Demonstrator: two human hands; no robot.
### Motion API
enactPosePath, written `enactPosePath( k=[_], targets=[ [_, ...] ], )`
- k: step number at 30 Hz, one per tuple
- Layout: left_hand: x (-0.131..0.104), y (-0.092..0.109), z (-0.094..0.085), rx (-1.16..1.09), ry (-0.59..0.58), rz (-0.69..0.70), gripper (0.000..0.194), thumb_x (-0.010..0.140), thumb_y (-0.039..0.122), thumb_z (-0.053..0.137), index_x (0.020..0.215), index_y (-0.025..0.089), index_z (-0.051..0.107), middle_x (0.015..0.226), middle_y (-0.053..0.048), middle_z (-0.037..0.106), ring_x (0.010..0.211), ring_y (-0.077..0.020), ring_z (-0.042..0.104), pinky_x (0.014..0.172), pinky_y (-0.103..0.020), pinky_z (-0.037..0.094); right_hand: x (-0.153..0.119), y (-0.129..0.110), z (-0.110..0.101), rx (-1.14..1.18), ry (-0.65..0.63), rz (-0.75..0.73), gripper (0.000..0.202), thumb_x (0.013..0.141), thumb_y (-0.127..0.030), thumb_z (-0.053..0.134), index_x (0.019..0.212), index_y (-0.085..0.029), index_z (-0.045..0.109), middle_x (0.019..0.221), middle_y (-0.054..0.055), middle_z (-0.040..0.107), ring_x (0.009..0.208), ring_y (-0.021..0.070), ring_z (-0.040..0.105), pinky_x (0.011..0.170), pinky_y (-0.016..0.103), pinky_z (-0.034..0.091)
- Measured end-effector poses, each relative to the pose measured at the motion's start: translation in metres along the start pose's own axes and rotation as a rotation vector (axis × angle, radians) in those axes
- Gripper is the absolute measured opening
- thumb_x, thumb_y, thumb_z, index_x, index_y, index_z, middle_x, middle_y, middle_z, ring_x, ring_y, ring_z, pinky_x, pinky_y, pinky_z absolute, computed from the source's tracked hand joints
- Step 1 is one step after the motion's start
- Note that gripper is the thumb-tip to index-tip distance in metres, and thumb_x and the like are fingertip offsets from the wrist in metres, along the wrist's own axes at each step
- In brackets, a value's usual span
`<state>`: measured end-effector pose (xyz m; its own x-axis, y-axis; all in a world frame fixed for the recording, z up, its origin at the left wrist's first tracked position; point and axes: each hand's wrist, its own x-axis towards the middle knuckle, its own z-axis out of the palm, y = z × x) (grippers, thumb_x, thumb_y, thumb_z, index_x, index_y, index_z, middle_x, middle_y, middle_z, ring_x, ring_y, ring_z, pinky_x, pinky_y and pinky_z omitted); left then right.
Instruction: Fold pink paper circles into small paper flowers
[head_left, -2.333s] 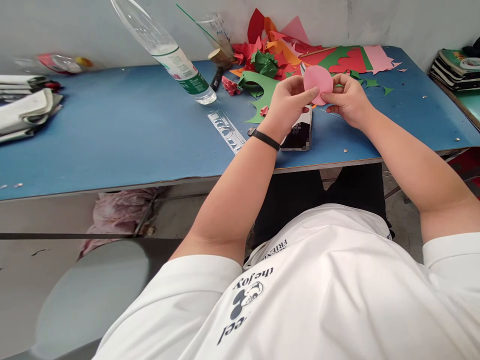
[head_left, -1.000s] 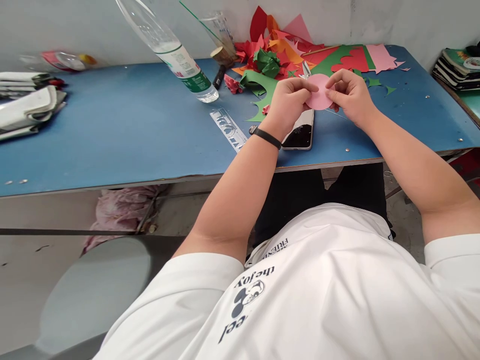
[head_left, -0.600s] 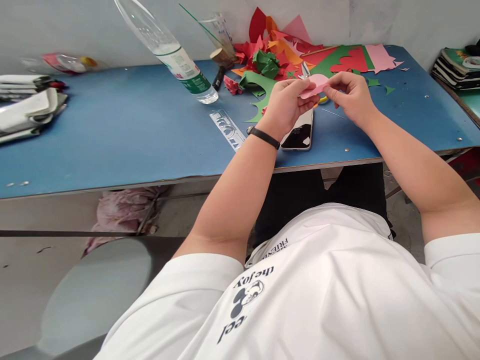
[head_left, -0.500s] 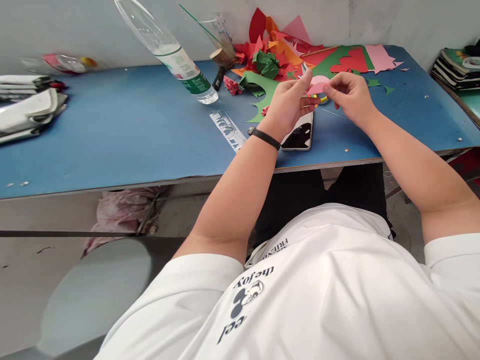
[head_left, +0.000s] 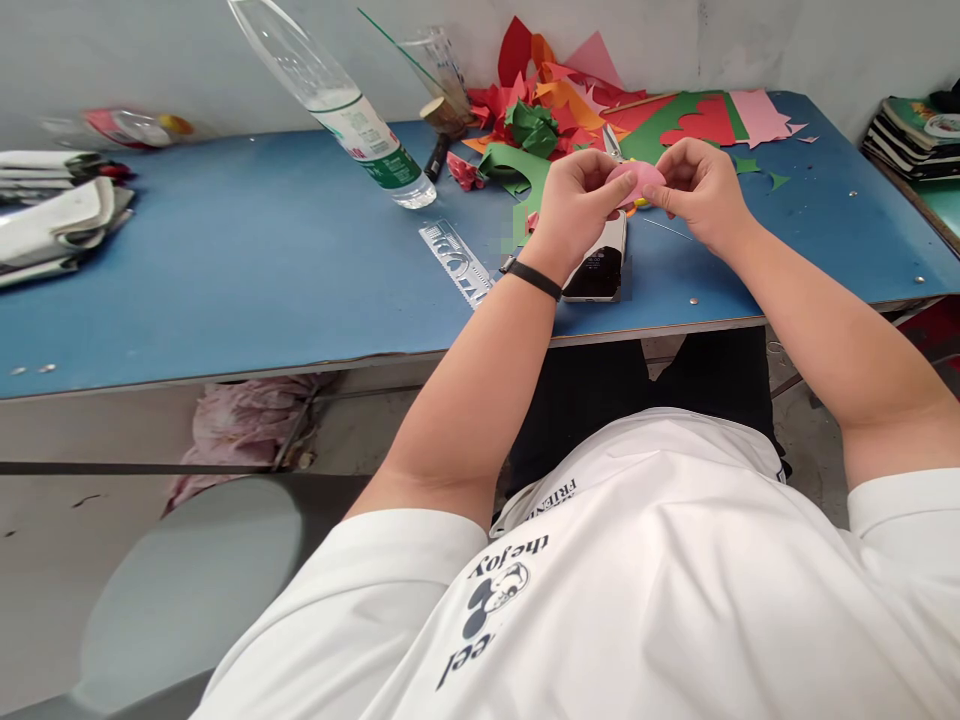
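A small pink piece of paper (head_left: 637,181) with a rounded outline is held up between my two hands. My left hand (head_left: 581,200) pinches its left side with thumb and fingers. On its right edge, my right hand (head_left: 699,190) grips it between thumb and forefinger. Just behind the paper lie scissors (head_left: 612,142), their blades showing and their yellow handles mostly covered. A phone (head_left: 598,270) rests on the table below my left hand, partly hidden by it. Near my right hand lies a thin needle-like stick (head_left: 667,229).
Coloured paper scraps (head_left: 562,100) and a crumpled green paper (head_left: 532,128) are heaped against the wall. A clear stencil ruler (head_left: 455,262) lies left of my wrist. Farther left stands a water bottle (head_left: 367,140). Notebooks (head_left: 911,140) are stacked at the right.
My left fingers were spread and have closed onto the pink paper, the thumb moving down over it. The paper now faces me more. My right hand keeps its pinch.
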<state>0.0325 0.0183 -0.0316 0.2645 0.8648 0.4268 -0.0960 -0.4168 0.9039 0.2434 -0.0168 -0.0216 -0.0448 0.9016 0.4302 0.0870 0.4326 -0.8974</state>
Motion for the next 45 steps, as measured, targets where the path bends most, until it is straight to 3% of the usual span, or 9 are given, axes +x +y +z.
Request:
enactPosePath(
  k=[5,12,15,22,26,29,35,39,45],
  targets=[
    [-0.001,0.001,-0.001,-0.059,-0.001,-0.015,0.048,0.088,0.043,0.116,0.108,0.041,0.072,0.071,0.007,0.067,0.096,-0.0283,0.075,0.1,-0.052,0.065,0.0,-0.001,0.0,0.063,0.031,-0.013,0.07,0.074,-0.061,0.125,0.108,-0.038,0.069,0.085,-0.009,0.079,0.085,0.021,0.065,0.089,0.041,0.059],
    [-0.006,0.014,0.001,0.002,-0.036,-0.057,0.028,0.099,0.016,0.101,0.104,0.032,0.079,0.081,0.003,0.081,0.096,-0.0281,0.084,0.096,-0.048,0.063,0.002,0.001,-0.002,0.04,0.059,0.021,0.056,0.081,-0.052,0.124,0.108,-0.035,0.078,0.094,-0.004,0.082,0.09,0.021,0.073,0.081,0.041,0.062],
    [-0.009,0.019,0.004,-0.039,-0.019,-0.106,0.033,0.097,0.012,0.106,0.106,0.029,0.079,0.084,0.001,0.081,0.101,-0.0295,0.088,0.096,-0.045,0.063,0.005,0.002,-0.004,0.058,0.06,0.041,0.048,0.085,-0.04,0.124,0.105,-0.031,0.081,0.096,0.0,0.085,0.093,0.0228,0.079,0.076,0.039,0.065],
    [-0.012,0.016,0.002,-0.084,-0.144,-0.023,0.033,0.097,0.036,0.113,0.108,0.029,0.082,0.096,-0.005,0.086,0.101,-0.0306,0.088,0.1,-0.049,0.069,-0.004,-0.004,-0.008,0.044,0.066,0.075,0.06,0.086,-0.051,0.129,0.107,-0.03,0.077,0.1,0.003,0.082,0.109,0.0337,0.087,0.074,0.04,0.074],
    [-0.012,0.013,0.007,-0.093,-0.185,0.046,0.036,0.091,0.054,0.113,0.106,0.036,0.086,0.104,-0.003,0.091,0.124,-0.0366,0.086,0.111,-0.058,0.069,-0.017,-0.01,-0.01,0.004,0.075,0.077,0.064,0.079,-0.048,0.133,0.107,-0.03,0.078,0.108,0.004,0.087,0.109,0.0296,0.085,0.093,0.042,0.076],
    [-0.013,0.012,0.008,-0.082,-0.181,0.057,0.043,0.088,0.068,0.112,0.105,0.041,0.084,0.095,-0.001,0.089,0.136,-0.039,0.08,0.117,-0.062,0.066,-0.024,-0.011,-0.006,0.003,0.133,0.045,0.058,0.084,-0.043,0.13,0.109,-0.031,0.078,0.109,0.004,0.088,0.108,0.028,0.085,0.1,0.042,0.075],
    [-0.007,0.004,-0.002,-0.058,-0.206,0.107,0.055,0.092,0.071,0.115,0.121,0.033,0.087,0.098,-0.003,0.088,0.095,-0.0268,0.08,0.099,-0.052,0.066,-0.02,0.0,0.002,0.036,0.193,0.002,0.05,0.091,-0.032,0.124,0.111,-0.03,0.078,0.096,0.0,0.083,0.097,0.0262,0.081,0.093,0.044,0.075],
    [0.005,-0.011,-0.004,-0.03,-0.264,0.161,0.09,0.075,0.101,0.114,0.126,0.034,0.084,0.092,-0.001,0.087,0.089,-0.0273,0.079,0.097,-0.056,0.068,-0.01,0.012,0.002,0.077,0.212,0.017,0.07,0.078,-0.044,0.133,0.11,-0.031,0.072,0.086,-0.004,0.077,0.087,0.0236,0.076,0.097,0.046,0.074],
    [0.011,-0.015,-0.002,-0.021,-0.231,0.222,0.074,0.083,0.1,0.112,0.114,0.035,0.092,0.112,-0.002,0.096,0.115,-0.035,0.084,0.111,-0.065,0.074,-0.006,0.024,-0.002,0.098,0.155,0.011,0.083,0.078,-0.08,0.125,0.118,-0.03,0.072,0.097,-0.002,0.083,0.104,0.028,0.088,0.104,0.051,0.077]
  ],
)
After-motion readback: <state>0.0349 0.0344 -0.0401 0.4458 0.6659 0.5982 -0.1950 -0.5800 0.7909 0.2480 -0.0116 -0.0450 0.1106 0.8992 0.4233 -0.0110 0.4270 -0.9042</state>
